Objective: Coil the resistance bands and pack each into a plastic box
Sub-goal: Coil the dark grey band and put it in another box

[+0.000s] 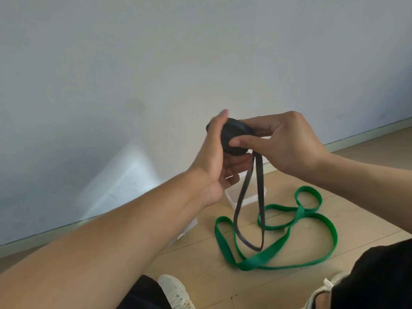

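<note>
Left hand [214,152] cups the coil of the black band [231,139] from behind, thumb up over the rim, grip pressed around the roll; right hand [283,141] pinches the coil's near face, thumb flat on the outer wrap. Judged purpose: left holds the roll from springing open, right feeds and pins each turn. Uncoiled tail of the black band hangs straight below the coil as a long loop, its lower end blurred, so I cannot tell whether it touches the floor [223,284]. Clear plastic box [249,198] sits open on the floor directly below the coil, against the wall, likely staged for a short drop. Green band [276,246] lies loose, uncoiled, below and right of the coil. No labels or writing readable.
</note>
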`<state>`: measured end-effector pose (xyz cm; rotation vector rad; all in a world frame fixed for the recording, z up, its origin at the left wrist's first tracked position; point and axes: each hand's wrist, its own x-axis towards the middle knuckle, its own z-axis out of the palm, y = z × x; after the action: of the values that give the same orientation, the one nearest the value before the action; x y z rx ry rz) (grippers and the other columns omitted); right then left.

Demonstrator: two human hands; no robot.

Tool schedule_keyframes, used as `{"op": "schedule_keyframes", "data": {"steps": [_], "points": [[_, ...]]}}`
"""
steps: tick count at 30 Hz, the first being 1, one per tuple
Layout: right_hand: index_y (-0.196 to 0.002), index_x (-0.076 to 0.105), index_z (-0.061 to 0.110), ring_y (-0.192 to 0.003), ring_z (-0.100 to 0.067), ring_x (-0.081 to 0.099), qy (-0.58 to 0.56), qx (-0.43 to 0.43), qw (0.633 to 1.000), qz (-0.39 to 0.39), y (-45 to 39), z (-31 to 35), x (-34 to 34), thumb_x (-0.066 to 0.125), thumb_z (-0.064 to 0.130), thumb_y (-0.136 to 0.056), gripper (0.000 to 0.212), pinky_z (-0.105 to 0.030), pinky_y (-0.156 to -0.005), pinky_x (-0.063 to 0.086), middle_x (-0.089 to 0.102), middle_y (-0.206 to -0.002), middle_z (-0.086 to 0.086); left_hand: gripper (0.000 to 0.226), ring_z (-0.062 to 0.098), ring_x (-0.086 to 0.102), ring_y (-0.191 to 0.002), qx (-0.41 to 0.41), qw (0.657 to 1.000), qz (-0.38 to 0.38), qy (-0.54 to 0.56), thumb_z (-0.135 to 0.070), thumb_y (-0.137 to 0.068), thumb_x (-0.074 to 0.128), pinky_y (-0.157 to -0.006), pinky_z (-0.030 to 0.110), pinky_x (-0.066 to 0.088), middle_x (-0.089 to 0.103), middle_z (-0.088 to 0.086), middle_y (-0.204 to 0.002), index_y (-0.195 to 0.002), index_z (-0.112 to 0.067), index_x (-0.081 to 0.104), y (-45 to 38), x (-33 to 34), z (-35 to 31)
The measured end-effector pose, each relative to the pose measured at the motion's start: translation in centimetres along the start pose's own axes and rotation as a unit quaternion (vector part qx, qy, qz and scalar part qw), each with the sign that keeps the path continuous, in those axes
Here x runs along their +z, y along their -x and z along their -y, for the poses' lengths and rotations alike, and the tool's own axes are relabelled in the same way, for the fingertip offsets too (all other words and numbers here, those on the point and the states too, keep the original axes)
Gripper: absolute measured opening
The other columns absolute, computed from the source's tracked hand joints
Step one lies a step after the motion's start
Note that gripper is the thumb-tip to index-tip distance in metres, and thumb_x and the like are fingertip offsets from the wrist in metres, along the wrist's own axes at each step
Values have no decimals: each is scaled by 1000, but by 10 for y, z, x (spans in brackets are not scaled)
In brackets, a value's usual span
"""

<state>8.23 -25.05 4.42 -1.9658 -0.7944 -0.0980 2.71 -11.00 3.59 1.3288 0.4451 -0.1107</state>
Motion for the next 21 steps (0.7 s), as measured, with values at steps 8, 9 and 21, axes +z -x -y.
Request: {"op": "schedule_keyframes", "data": {"steps": [8,9,21], "points": [[-89,80,33,-76,-9,68,23,-4,1000,-5,0,-5,7,73,33,-90,7,-25,-73,50,75,-73,5,85,14,37,-54,-90,987,98,89,-93,-73,41,-51,24,20,48,2,-67,-86,-12,63,-9,-17,-5],[-88,79,31,-67,-7,65,38,-5,999,-13,-2,-7,6,72,33,-91,8,-24,-67,50,73,-68,7,88,15,44,-58,-102,986,109,77,-94,-74,39,-51,23,25,54,3,-73,-94,-12,64,-7,-18,-7],[-98,78,23,-90,-32,73,57,66,993,77,-8,-10,1,68,34,-93,15,-49,-86,57,78,-90,-10,20,5,68,-81,290,925,-92,-229,-45,-89,74,-74,19,55,74,-10,-83,-88,-25,76,-13,-22,-2]]}}
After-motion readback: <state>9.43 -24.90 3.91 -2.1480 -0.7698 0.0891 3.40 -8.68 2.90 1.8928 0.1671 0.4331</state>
